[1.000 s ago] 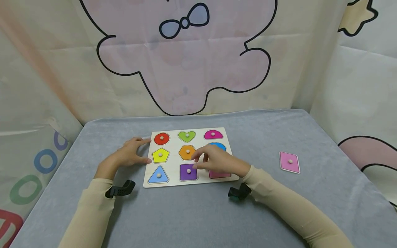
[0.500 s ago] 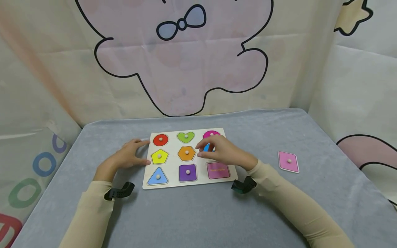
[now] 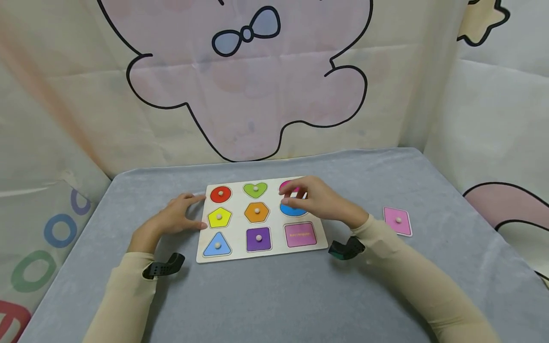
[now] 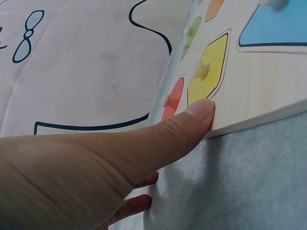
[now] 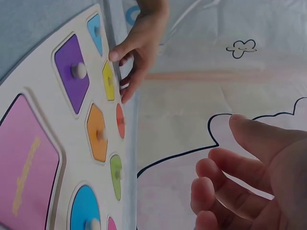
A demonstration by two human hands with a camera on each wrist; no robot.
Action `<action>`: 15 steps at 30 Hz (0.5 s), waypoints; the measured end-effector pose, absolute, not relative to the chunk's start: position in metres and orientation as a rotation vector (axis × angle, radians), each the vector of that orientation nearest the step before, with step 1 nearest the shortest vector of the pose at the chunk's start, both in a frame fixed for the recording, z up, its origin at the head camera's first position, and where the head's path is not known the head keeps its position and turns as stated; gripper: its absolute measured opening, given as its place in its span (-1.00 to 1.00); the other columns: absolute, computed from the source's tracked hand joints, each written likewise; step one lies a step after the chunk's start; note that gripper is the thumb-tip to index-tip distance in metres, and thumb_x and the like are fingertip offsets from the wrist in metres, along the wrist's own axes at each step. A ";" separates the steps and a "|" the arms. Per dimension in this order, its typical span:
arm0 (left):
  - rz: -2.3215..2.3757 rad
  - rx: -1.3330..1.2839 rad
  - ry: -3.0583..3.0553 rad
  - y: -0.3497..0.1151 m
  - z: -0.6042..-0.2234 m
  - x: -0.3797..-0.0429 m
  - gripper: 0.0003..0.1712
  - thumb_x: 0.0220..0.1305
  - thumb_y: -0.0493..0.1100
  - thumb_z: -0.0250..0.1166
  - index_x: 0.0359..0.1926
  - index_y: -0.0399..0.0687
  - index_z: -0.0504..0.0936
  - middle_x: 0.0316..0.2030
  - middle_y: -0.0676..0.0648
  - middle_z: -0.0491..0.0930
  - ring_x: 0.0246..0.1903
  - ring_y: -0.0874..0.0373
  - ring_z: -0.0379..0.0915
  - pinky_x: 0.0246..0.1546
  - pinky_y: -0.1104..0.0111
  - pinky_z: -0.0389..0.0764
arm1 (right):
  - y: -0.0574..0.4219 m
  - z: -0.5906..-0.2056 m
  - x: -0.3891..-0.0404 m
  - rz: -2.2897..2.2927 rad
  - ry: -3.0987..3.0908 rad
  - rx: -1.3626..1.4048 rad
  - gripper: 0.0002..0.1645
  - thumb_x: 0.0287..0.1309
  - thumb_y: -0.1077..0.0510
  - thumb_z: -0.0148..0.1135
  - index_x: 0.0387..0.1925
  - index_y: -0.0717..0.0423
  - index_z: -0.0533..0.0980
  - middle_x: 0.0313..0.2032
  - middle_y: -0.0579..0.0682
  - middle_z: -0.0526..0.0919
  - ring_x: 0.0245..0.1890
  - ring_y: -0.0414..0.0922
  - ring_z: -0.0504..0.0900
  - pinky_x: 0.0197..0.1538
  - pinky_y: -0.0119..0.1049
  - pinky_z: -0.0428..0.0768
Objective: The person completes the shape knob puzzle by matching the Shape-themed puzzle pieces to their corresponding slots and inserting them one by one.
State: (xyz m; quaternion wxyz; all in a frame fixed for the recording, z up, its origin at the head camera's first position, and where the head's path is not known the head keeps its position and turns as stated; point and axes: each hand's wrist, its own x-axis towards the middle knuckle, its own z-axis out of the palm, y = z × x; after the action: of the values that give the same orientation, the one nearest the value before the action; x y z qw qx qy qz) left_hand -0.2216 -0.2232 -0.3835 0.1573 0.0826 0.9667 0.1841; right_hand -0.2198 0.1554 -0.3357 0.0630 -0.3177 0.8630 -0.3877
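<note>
A white shape-puzzle board (image 3: 278,238) lies on the table. Its knobbed pieces include a purple square (image 3: 252,242), a yellow pentagon (image 3: 213,219) and a blue oval (image 3: 293,211). The pink recess (image 3: 300,238) at its near right corner holds no piece and shows lettering. My left hand (image 3: 171,216) steadies the board's left edge; in the left wrist view its thumb (image 4: 177,132) touches the board beside the yellow pentagon. My right hand (image 3: 319,197), fingers loosely bent with nothing between them, hovers over the board's right side, partly covering the magenta half-circle (image 3: 284,184) and the oval.
A pink knobbed piece (image 3: 392,214) lies by itself on the grey tablecloth (image 3: 257,300), to the right of the board and beyond my right forearm. A printed cloth backdrop (image 3: 240,95) rises behind the table and along both sides.
My right hand has moved from beside the purple square's knob, away from me and rightward, uncovering the pink recess. My left hand stays at the board's left edge.
</note>
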 end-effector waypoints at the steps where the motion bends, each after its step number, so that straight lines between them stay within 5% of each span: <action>1: 0.529 0.232 2.766 -0.223 -0.384 -0.222 0.08 0.10 0.16 0.52 0.54 -0.08 0.22 0.45 -0.45 0.14 0.38 -0.45 0.08 0.28 -0.40 0.31 | 0.158 -0.336 -0.220 -1.160 2.617 -0.949 -0.72 0.26 0.11 0.38 -0.03 0.11 0.69 -0.19 0.00 0.74 -0.41 -0.16 0.58 -0.35 -0.36 0.60; 15: 0.519 0.221 2.772 -0.224 -0.384 -0.220 0.09 0.09 0.17 0.52 0.53 -0.07 0.23 0.45 -0.45 0.14 0.38 -0.45 0.08 0.26 -0.41 0.32 | 0.200 -0.339 -0.216 -1.084 2.703 -0.861 -0.68 0.26 0.09 0.38 -0.01 0.15 0.69 -0.22 0.01 0.71 -0.44 -0.17 0.57 -0.42 -0.36 0.56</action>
State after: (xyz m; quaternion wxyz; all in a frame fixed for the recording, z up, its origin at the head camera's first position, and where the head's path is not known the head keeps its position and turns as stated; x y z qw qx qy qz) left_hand -0.2200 -0.2238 -0.3841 0.1556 0.0772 0.9680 0.1813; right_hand -0.2160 0.2002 -0.3391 0.0522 -0.2833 0.8889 -0.3563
